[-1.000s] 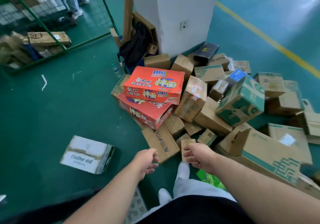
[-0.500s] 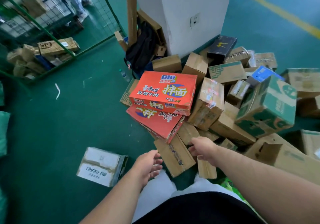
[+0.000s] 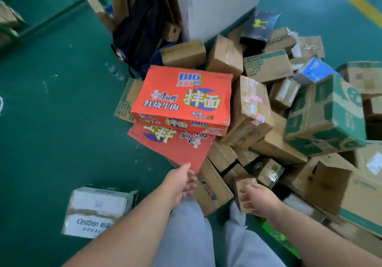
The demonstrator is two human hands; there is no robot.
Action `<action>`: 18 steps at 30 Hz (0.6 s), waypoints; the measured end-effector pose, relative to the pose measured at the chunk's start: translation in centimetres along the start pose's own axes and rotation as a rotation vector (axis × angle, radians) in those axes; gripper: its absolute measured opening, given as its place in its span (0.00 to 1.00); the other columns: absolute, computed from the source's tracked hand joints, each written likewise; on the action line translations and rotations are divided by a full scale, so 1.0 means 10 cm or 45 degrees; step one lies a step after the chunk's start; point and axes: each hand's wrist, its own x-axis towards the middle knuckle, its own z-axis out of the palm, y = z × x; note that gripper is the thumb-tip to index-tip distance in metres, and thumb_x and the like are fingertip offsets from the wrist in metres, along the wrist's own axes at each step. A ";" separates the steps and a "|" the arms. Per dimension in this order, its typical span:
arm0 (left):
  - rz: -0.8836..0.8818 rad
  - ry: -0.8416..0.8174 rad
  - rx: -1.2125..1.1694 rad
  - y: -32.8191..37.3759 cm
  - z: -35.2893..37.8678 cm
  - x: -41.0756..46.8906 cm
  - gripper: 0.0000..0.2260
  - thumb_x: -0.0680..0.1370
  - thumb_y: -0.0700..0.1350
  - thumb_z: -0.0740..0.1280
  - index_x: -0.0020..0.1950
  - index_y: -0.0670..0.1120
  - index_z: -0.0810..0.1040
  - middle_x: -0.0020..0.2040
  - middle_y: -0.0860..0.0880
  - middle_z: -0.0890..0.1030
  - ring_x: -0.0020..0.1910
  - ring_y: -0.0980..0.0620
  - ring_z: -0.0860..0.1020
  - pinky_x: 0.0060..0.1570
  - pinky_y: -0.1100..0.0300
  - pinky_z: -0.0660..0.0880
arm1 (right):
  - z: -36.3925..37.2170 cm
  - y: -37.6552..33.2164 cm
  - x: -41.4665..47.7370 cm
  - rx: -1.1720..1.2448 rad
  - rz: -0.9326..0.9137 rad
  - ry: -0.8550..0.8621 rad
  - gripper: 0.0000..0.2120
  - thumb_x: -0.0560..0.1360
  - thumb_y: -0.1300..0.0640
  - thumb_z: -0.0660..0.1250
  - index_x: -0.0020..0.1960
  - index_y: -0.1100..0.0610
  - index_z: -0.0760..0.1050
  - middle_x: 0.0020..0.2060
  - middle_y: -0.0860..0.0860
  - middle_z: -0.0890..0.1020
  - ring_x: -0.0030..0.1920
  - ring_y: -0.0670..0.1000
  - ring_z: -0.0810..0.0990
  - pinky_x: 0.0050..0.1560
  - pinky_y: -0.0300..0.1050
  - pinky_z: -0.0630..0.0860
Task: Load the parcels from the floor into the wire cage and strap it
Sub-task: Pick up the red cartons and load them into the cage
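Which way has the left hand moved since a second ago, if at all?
Yes. The left hand has gone forward to the near corner of the lower red box.

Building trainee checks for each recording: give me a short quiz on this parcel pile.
1. True or false: the two red boxes are stacked, one on the other.
2. The white box on the floor reads: A Cestbon, B BIG, C SF.
3. Which hand is nearer the red boxes?

Key: 1 true. 2 A. 3 the left hand.
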 end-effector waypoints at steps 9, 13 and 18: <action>0.069 0.022 0.023 1.07 0.31 1.42 0.21 0.84 0.62 0.59 0.45 0.45 0.75 0.41 0.48 0.78 0.39 0.49 0.75 0.38 0.57 0.72 | 0.71 -0.36 0.59 -0.262 -0.087 -0.095 0.07 0.83 0.50 0.63 0.51 0.49 0.79 0.46 0.50 0.84 0.46 0.49 0.83 0.51 0.46 0.82; -0.029 -0.048 -0.126 1.30 0.58 1.97 0.28 0.79 0.69 0.60 0.56 0.43 0.76 0.49 0.46 0.79 0.48 0.46 0.79 0.58 0.48 0.79 | 0.67 -0.37 0.88 -0.336 -0.127 -0.078 0.07 0.83 0.48 0.63 0.50 0.46 0.79 0.44 0.45 0.84 0.46 0.46 0.83 0.51 0.43 0.80; 0.006 0.126 -0.063 1.38 0.87 2.57 0.33 0.79 0.72 0.56 0.62 0.44 0.76 0.54 0.46 0.82 0.45 0.43 0.82 0.41 0.49 0.78 | 0.43 -0.11 1.17 -0.254 0.037 0.024 0.07 0.82 0.50 0.65 0.48 0.46 0.81 0.41 0.44 0.85 0.46 0.46 0.83 0.57 0.46 0.78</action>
